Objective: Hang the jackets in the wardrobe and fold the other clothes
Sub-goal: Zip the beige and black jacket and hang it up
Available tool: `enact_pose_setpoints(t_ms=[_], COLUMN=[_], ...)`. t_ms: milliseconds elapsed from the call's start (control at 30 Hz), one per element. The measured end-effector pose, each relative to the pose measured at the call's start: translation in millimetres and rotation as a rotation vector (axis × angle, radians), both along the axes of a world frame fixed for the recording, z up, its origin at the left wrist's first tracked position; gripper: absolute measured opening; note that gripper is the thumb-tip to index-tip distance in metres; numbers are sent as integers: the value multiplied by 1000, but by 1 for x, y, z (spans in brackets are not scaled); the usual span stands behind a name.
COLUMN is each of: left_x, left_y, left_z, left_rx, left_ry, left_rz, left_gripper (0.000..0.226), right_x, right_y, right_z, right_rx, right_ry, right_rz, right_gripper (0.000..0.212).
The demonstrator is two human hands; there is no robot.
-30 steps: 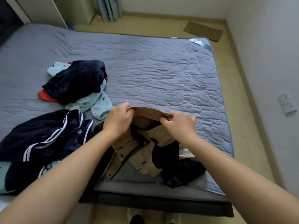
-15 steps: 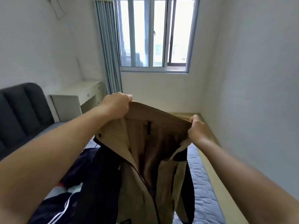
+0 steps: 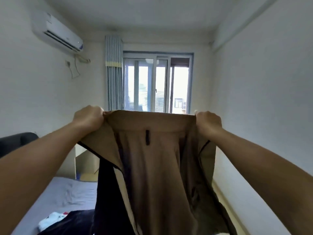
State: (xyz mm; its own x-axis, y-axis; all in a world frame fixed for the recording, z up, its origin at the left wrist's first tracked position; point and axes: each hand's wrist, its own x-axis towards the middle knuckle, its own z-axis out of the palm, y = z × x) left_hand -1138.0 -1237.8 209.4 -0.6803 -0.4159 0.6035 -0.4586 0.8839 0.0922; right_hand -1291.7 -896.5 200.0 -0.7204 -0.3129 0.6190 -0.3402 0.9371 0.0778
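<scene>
- A narrow bedroom with plain pale walls fills the view. There is a window (image 3: pixel 156 85) in the far wall, and no wardrobe or hanger is in sight.
- The bed (image 3: pixel 67 192), covered in grey quilting, runs along the lower left. A dark shape that is probably the headboard (image 3: pixel 17 141) sits at the left edge, and a pale desk (image 3: pixel 86 160) stands beyond the bed.
- The tan jacket (image 3: pixel 160 167) is held up in the air in front of the person, its inner face toward the camera. It is spread wide at the collar and hangs loose below.
- A dark length of cloth (image 3: pixel 108 200) hangs along the jacket's left edge; I cannot tell whether it belongs to the jacket.
- A striped curtain (image 3: pixel 113 73) is gathered just left of the window, and an air conditioner (image 3: pixel 57 33) is mounted high on the left wall.
- A heap of dark clothes (image 3: pixel 71 223) lies on the bed at the bottom left with a white piece (image 3: pixel 50 221) beside it, not folded as far as can be seen.
- The left hand (image 3: pixel 89 117) is clenched on the collar's left end. The right hand (image 3: pixel 209 122) grips the opposite end the same way, fingers curled into the cloth.
- A small dark hanging loop (image 3: pixel 147 137) sits just under the collar, roughly midway between the hands.
- Judging by this, the task looks early. One jacket is lifted and opened out but not yet on a hanger or in the wardrobe, and the clothes on the bed are left to fold.
</scene>
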Motion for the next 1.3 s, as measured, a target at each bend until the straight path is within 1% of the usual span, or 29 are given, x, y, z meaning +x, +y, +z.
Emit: enact_pose_setpoints(t_ms=[67, 100, 133, 167, 233, 300, 367, 433, 500, 567, 633, 667, 700, 733, 767, 800, 833, 867, 900, 933, 967, 1000, 1033, 1067, 1133, 1167, 1233, 1300], left_x=[1, 3, 4, 5, 5, 5, 5, 3, 2, 2, 1, 1, 0, -1, -2, -3, -4, -4, -3, -2, -2, -3, -2, 0, 12, 15, 28, 35], left_y=[-9, -13, -15, -16, -17, -17, -15, -12, -8, -3, 1, 4, 8, 10, 12, 13, 13, 14, 19, 26, 32, 37, 41, 46, 57, 63, 75, 84], left_z=[15, 17, 15, 8, -9, -24, -31, -33, -32, -34, -37, -35, -27, -15, -1, 13, 21, 25, 22, 13, 1, -10, -17, -22, -34, -40, -45, -41], left_rx=[-16, -31, -57, -97, -195, -244, -250, -273, -258, -186, -36, 69, 207, 345, 450, 526, 566, 573, 597, 642, 735, 855, 982, 1105, 1300, 1377, 1521, 1586], left_ry=[137, 159, 130, 65, -55, -110, -97, -87, -81, -90, -122, -148, -163, -126, -26, 131, 303, 423, 421, 340, 253, 220, 242, 290, 399, 425, 452, 475], left_rz=[9, 20, 40, 63, 96, 97, 84, 84, 92, 112, 113, 88, 46, -16, -92, -166, -221, -242, -235, -221, -223, -253, -305, -351, -397, -422, -537, -633], left_gripper=[25, 28, 31, 32, 33, 31, 29, 26, 25, 25, 23, 20, 18, 18, 20, 22, 24, 25, 25, 23, 22, 22, 23, 24, 23, 25, 32, 37], right_x=[-6, -9, -11, -12, -8, -5, -8, -12, -15, -18, -17, -17, -16, -15, -12, -7, -3, 0, 3, 5, 4, 2, 4, 8, 19, 25, 40, 54], right_y=[7, 13, 20, 26, 35, 37, 37, 38, 42, 44, 41, 39, 35, 30, 23, 17, 12, 8, 5, 4, 6, 10, 15, 19, 24, 28, 32, 41], right_z=[28, 38, 42, 39, 19, -3, -15, -22, -30, -39, -39, -33, -24, -9, 7, 22, 30, 33, 30, 19, 4, -7, -13, -17, -30, -37, -43, -33], right_rx=[53, 93, 135, 183, 266, 380, 488, 534, 439, 318, 270, 223, 131, -1, -153, -317, -467, -534, -487, -392, -349, -407, -524, -654, -840, -923, -1071, -1156], right_ry=[184, 215, 193, 134, 30, -46, -154, -236, -236, -153, -140, -181, -220, -222, -175, -81, 33, 88, 57, -58, -186, -268, -321, -364, -449, -488, -568, -622], right_rz=[39, 94, 164, 251, 420, 507, 487, 427, 359, 256, 148, 125, 132, 167, 231, 309, 364, 368, 314, 225, 152, 135, 158, 200, 284, 304, 364, 477], right_gripper=[12, 6, 16, 25, 33, 41, 43, 32, 20, 19, 21, 22, 21, 21, 19, 19, 20, 21, 21, 22, 22, 25, 27, 27, 26, 26, 28, 32])
